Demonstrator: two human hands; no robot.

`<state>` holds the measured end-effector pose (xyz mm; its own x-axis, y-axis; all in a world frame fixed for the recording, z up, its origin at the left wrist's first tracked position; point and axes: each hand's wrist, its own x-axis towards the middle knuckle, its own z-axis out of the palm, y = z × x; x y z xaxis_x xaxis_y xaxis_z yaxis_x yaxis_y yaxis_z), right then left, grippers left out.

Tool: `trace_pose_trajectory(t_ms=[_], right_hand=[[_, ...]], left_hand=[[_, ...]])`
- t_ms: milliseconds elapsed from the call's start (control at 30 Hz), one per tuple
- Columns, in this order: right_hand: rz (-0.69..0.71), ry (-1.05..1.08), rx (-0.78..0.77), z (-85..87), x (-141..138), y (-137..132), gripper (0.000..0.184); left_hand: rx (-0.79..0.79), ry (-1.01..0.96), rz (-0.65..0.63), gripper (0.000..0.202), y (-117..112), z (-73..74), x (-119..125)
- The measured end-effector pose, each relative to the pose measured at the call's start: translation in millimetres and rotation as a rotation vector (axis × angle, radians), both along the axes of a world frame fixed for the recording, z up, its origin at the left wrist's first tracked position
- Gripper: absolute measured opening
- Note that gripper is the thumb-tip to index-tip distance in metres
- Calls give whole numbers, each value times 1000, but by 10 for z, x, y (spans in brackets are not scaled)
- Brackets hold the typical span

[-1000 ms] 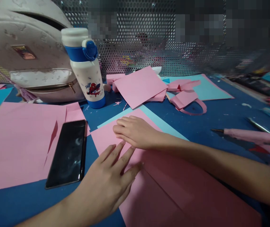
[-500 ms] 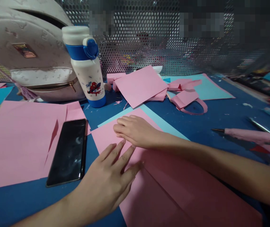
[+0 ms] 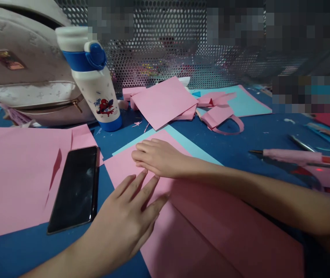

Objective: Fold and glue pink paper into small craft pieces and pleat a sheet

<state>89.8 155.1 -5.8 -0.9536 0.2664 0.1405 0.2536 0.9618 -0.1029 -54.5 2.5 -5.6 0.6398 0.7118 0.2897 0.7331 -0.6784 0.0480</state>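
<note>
A folded pink paper sheet (image 3: 192,241) lies in front of me, with a crease or edge running diagonally across its lower part. My left hand (image 3: 130,214) rests over its left side, fingers spread and tips touching near my other hand. My right hand (image 3: 160,157) presses on the sheet's upper part, its fingers curled together with the tips hidden beneath. Whether anything is inside those fingers cannot be seen. Light blue paper (image 3: 203,150) shows from under the pink sheet along its far edges.
Left are a phone (image 3: 74,189), more pink paper (image 3: 14,173), a white-and-blue bottle (image 3: 95,85) and a pale backpack (image 3: 31,69). Pink paper pieces (image 3: 165,102) lie at the back before a perforated metal panel (image 3: 165,46). A pink glue gun (image 3: 295,155) with a red light lies right.
The view has shifted slightly, so most things sit further left and more of the glue gun shows. Both hands keep nearly the same pose on the pink sheet.
</note>
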Motion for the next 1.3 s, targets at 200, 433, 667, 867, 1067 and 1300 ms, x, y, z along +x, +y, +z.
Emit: trace_pose_trajectory(t_ms=[200,433,667,867,1067,1300], right_hand=[[0,14,-23,-12,9,0,14],[31,111,8,-97,22,19,12],[41,111,-19,-63,31,-10,11],[43,128,-30,-62,32,-28,10],[51,158,-34,-85,31,-25,11],[61,158,-80,-85,33,-5,10]], left_hand=[[-24,-52,-28,43,9,24,12],[75,-19,-139,36,34,11,64],[279,-124,-252,18,60,-1,273],[184,-245,-259,13,122,28,359],[60,-354,-244,11,142,-44,359],[77,-354,-246,12,140,-50,371]])
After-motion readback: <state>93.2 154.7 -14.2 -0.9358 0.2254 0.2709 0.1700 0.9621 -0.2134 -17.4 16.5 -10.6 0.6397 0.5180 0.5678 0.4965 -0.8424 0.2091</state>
